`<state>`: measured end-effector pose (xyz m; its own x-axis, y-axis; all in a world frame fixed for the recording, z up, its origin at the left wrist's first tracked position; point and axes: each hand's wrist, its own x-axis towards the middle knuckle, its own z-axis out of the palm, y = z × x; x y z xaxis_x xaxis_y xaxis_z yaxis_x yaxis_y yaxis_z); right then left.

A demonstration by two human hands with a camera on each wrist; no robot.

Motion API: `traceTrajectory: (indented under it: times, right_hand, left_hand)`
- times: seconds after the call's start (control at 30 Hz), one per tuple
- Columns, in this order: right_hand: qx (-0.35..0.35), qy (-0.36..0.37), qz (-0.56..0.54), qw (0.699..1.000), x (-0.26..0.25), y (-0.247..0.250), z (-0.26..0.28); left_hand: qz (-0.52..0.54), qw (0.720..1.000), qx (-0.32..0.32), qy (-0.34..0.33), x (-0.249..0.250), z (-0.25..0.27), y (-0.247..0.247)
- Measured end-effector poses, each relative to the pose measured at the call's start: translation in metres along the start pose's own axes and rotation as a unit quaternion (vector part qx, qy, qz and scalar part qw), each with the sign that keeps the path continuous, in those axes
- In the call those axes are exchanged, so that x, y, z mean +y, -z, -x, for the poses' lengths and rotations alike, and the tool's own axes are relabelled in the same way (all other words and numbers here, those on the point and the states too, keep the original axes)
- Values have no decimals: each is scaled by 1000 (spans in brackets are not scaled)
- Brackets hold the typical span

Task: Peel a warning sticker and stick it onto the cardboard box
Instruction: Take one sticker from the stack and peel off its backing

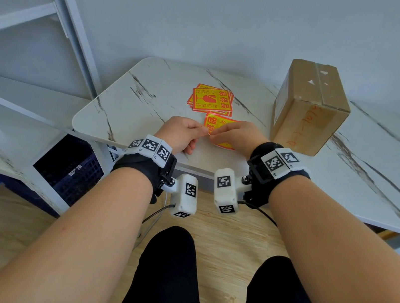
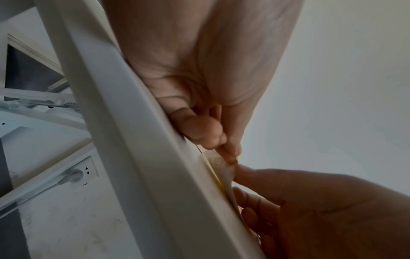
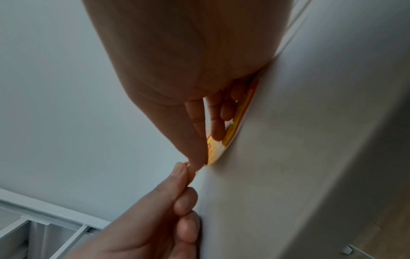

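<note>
A red and yellow warning sticker [image 1: 214, 122] lies near the front of the marble table [image 1: 151, 86], partly under my hands. My left hand [image 1: 183, 133] pinches its near corner between thumb and forefinger. My right hand [image 1: 235, 136] pinches the same corner from the other side, its other fingers resting on the sticker [image 3: 235, 126]. In the left wrist view the sticker's pale underside [image 2: 224, 173] curls up off the table edge. A stack of like stickers [image 1: 212, 99] lies further back. The taped brown cardboard box [image 1: 308, 105] stands upright to the right, apart from both hands.
A white metal shelf frame [image 1: 58, 11] stands at the left, with a dark blue crate [image 1: 70, 170] beneath it. A second marble table [image 1: 372, 178] adjoins on the right. A wall socket with a plug [image 2: 77, 175] shows below the table. My knees [image 1: 168, 277] are under the table's front edge.
</note>
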<state>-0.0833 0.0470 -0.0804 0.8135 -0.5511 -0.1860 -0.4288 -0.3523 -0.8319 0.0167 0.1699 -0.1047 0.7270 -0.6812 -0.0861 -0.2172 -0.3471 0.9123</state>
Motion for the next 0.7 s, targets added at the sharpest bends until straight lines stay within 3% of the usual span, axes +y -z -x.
traceTrajectory:
  times: [0.57,0.7]
  right_hand:
    - [2,4,52,999,-4,-1,-2]
    - [-1,-35,-59,998,-1,-1,-4]
  left_hand:
    - [-16,1000,-21,-8,0,0,2]
    - [-9,1000,-18,-4,1,1,1]
